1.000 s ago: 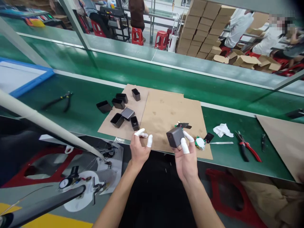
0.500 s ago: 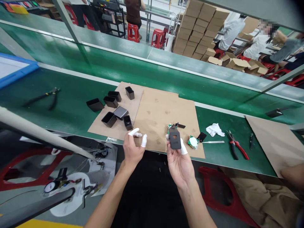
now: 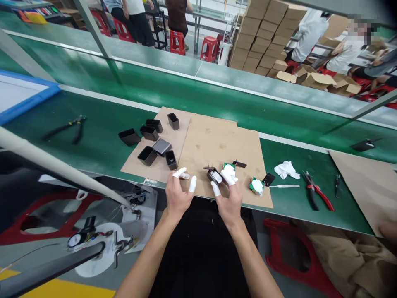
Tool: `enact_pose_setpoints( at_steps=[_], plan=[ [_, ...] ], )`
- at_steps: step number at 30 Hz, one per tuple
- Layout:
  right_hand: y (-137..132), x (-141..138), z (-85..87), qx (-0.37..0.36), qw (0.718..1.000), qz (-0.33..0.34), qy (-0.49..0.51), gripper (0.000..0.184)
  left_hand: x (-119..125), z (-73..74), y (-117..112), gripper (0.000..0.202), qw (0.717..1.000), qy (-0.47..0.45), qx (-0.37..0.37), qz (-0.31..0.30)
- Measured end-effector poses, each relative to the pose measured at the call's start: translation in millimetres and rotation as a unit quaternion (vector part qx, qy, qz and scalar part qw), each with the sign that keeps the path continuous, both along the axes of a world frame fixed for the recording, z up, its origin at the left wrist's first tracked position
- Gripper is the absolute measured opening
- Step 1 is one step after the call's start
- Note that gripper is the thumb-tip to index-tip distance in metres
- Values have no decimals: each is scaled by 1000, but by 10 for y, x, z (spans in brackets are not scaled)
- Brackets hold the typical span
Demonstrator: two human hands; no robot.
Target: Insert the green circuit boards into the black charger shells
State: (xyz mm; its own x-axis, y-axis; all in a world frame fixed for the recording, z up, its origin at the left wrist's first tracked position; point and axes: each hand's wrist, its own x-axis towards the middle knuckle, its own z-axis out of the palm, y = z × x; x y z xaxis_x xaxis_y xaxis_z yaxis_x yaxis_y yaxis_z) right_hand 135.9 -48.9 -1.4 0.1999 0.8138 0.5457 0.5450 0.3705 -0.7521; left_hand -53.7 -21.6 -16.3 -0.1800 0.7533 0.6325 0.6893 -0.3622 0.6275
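My right hand (image 3: 230,200), with white finger cots, grips a small black charger housing (image 3: 210,177) between thumb and fingers. The housing's open side faces up and shows white material inside; a dark flap stands at its far left edge. My left hand (image 3: 180,194), also in finger cots, is held apart from it over the cardboard's near edge, fingers spread and holding nothing. Just beyond my right fingers lies a green circuit board with a white top (image 3: 229,169). A second such board (image 3: 257,186) sits to the right, with a black piece (image 3: 268,179) beside it.
Several open black housings (image 3: 147,155) and a grey-topped block (image 3: 161,146) stand on the left of the cardboard (image 3: 214,140). Black-handled pliers (image 3: 76,126) lie far left. Rightward are a white tissue (image 3: 285,170), a flat strip (image 3: 285,186), red-handled pliers (image 3: 316,192) and a small tool (image 3: 337,186).
My right hand has turned over from palm up, tipping the housing from its orange-port face to its open side. My left hand stays open. The view has shifted slightly.
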Motion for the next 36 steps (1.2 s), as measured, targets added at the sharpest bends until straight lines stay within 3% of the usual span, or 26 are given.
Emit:
enact_pose_setpoints(
  at_steps=[4, 8, 11, 19, 23, 28, 33, 36],
  plan=[
    [54, 71, 23, -2, 997, 14, -79, 52, 4, -5, 2, 34, 1000, 8, 6, 0],
    [95, 133, 51, 7, 990, 46, -136, 43, 5, -6, 6, 33, 1000, 10, 9, 3],
    [103, 154, 11, 21, 986, 48, -158, 39, -1, -8, 6, 33, 1000, 14, 8, 1],
    [73, 108, -92, 57, 982, 31, -180, 53, 2, -28, 2, 33, 1000, 18, 11, 0],
    [68, 100, 42, 75, 980, 32, -182, 53, -7, -33, -1, 33, 1000, 23, 12, -3],
    [35, 89, 216, 89, 982, 27, -166, 65, -5, -44, -1, 33, 1000, 14, 8, -1],
    [48, -8, -11, 24, 980, 60, -189, 43, 12, -72, 7, 34, 1000, 2, -3, 2],
    [54, -29, -69, 18, 977, 64, -201, 39, 15, -65, 7, 34, 1000, 5, -1, -1]
  ],
)
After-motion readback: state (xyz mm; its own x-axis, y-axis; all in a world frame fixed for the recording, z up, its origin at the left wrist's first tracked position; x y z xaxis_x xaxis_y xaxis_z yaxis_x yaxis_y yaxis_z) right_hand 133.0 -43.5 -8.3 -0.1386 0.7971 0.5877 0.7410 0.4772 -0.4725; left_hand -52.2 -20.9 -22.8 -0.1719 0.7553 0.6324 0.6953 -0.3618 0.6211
